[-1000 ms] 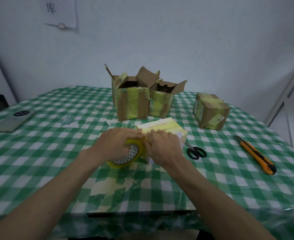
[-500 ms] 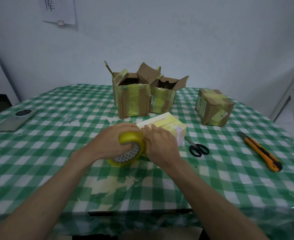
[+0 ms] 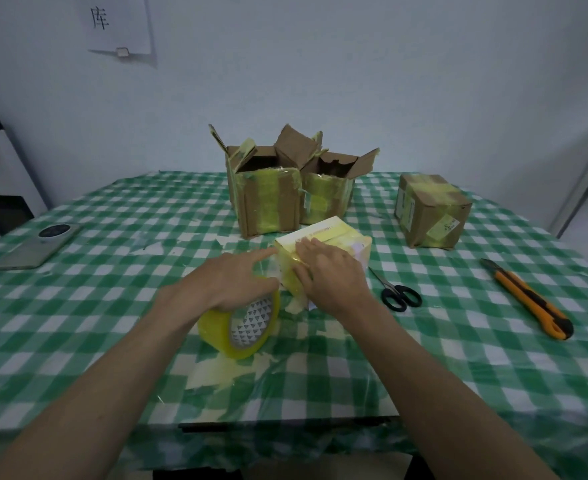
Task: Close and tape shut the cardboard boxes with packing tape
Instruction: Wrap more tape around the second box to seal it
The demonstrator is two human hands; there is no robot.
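a small pale yellow box (image 3: 323, 251) sits near the table's middle, flaps down, a strip of clear yellowish tape running off its near left corner to the tape roll (image 3: 239, 327), which stands on edge just beside it. behind stand two brown cardboard boxes (image 3: 266, 199) (image 3: 327, 194), flaps up and open, sides banded in yellow tape. off right sits a closed taped box (image 3: 431, 211).

- Your right hand (image 3: 330, 271) covers the near face of the small box (image 3: 323, 233).
- At ten o'clock, the paper (image 3: 116, 22) is cut off by the top edge.
- Label print on the box is too small to read.
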